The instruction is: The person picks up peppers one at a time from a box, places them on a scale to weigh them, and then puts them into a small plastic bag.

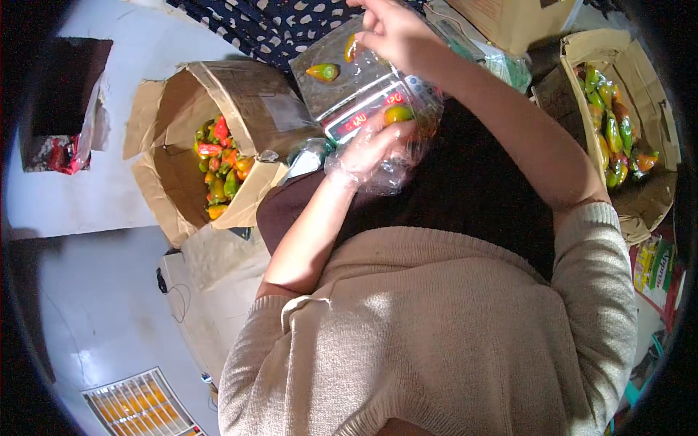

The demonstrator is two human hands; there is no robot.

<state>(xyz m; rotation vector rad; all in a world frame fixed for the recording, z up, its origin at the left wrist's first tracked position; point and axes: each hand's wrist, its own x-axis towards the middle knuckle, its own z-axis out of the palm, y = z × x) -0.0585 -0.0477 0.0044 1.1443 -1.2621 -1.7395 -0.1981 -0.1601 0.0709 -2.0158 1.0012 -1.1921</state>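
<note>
My left hand (376,144), in a clear plastic bag or film, holds an orange-green pepper (398,114) over the lower edge of a digital scale. Clear plastic (393,177) hangs around that hand. Above the scale's metal platform (313,98) is my right hand (381,32), its fingers partly spread; whether it touches anything is unclear. One orange and green pepper (323,72) lies on the platform, and another pepper (350,48) is beside my right thumb. Red digits glow on the scale's display (360,117), partly covered by my left hand.
To the left, an open cardboard box (180,109) holds many red, orange and green peppers (223,163). Another open box (651,71) at the right contains peppers in clear plastic (613,125). Dark patterned cloth (262,27) lies beyond the scale. A heater with a grille (142,406) glows lower left.
</note>
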